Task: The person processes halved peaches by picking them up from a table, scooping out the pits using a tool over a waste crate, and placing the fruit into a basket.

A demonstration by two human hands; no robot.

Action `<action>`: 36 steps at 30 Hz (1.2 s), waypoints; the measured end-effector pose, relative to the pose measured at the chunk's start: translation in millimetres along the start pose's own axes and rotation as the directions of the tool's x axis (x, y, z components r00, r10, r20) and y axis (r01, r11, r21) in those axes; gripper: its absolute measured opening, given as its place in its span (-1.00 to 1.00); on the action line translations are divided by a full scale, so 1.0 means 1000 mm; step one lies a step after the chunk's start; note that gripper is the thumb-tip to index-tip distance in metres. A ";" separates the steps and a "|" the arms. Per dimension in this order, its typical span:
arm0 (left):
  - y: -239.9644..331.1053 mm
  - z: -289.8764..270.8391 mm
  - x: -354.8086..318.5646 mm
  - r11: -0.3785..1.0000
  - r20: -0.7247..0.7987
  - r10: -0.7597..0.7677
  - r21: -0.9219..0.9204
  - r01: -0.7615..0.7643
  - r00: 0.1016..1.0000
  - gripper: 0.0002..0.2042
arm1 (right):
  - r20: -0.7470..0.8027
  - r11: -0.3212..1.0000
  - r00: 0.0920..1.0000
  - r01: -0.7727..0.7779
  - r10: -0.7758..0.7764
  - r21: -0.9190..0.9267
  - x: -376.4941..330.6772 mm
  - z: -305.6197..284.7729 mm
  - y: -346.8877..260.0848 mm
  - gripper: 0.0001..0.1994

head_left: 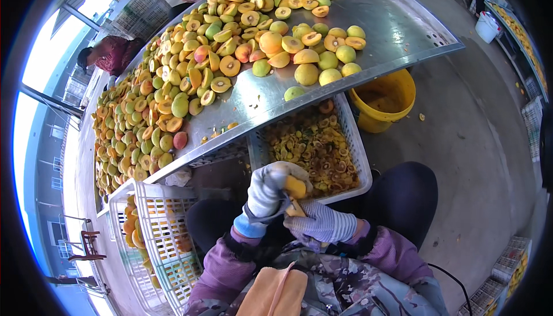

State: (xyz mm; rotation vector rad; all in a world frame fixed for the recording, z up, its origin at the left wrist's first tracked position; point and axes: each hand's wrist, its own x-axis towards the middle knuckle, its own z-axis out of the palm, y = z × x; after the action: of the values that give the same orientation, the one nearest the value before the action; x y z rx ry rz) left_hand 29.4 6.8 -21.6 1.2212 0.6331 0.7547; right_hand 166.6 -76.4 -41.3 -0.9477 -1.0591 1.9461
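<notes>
My left hand (266, 190), in a pale knit glove with a blue cuff, is closed around a yellow peach piece (295, 187), slightly blurred. Just below it, my right hand (324, 222), in a grey striped glove, grips a small tool with a light wooden-looking handle (295, 208); its working end is hard to make out. Both hands are close together above my lap. Beyond them, under the table edge, a white crate (364, 169) holds peach trimmings and ring-shaped slices (314, 149).
A metal table (253, 94) bears a large heap of halved peaches (190, 68). On my left stands a white basket (167, 224) with peach pieces. A yellow bucket (397, 106) stands right of the crate. Two people work across the table; another is at far right near a white bucket (487, 27).
</notes>
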 end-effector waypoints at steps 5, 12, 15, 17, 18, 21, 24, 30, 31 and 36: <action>-0.017 0.009 0.001 0.822 -0.037 -0.170 -0.556 0.121 0.985 -0.39 | 0.210 0.911 0.974 -0.159 0.083 0.381 -0.008 -0.002 0.002 -0.77; 0.047 -0.081 -0.050 0.606 -0.237 0.643 0.740 -0.294 0.728 -0.25 | -0.123 0.477 0.864 -0.146 0.488 0.867 0.031 -0.028 0.047 -0.86; 0.104 -0.149 -0.131 0.216 -0.326 0.796 0.940 0.264 0.510 -0.71 | -0.289 0.768 0.852 -0.185 0.436 0.613 0.018 -0.029 0.038 -0.84; 0.150 -0.162 -0.164 0.414 -0.666 0.690 0.683 0.602 0.282 -0.69 | -0.326 0.801 0.853 -0.164 0.408 0.575 0.015 -0.031 0.043 -0.83; 0.167 -0.130 -0.152 -0.042 -0.554 0.769 0.454 0.890 0.319 -0.66 | -0.378 0.834 0.842 -0.140 0.384 0.534 0.015 -0.033 0.044 -0.82; 0.166 -0.135 -0.110 -0.074 -0.420 0.782 0.670 0.739 0.460 -0.61 | -0.397 0.877 0.868 -0.085 0.298 0.472 0.012 -0.031 0.045 -0.79; 0.137 -0.108 -0.003 -0.146 -0.235 0.607 0.906 0.397 0.759 -0.63 | -0.412 0.921 0.882 -0.058 0.228 0.385 0.004 -0.034 0.032 -0.77; 0.061 -0.048 0.163 -0.006 0.018 -0.016 1.000 -0.018 1.000 -0.56 | -0.507 0.985 0.862 0.072 0.019 0.159 -0.016 -0.050 0.018 -0.81; 0.050 -0.055 0.179 -0.023 0.171 -0.087 0.984 -0.174 0.981 -0.54 | -0.517 0.983 0.855 0.051 0.048 0.176 -0.018 -0.053 0.014 -0.82; 0.036 -0.063 0.224 0.098 0.398 -0.362 0.915 -0.390 0.843 -0.49 | -0.593 0.981 0.801 0.037 0.085 0.190 -0.021 -0.067 0.009 -0.82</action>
State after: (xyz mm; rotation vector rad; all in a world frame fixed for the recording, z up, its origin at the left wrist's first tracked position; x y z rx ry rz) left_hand 110.0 227.7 -7.7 2.6680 0.6171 -0.2943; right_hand 231.3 -74.2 -70.0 -1.3465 -0.4778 1.5527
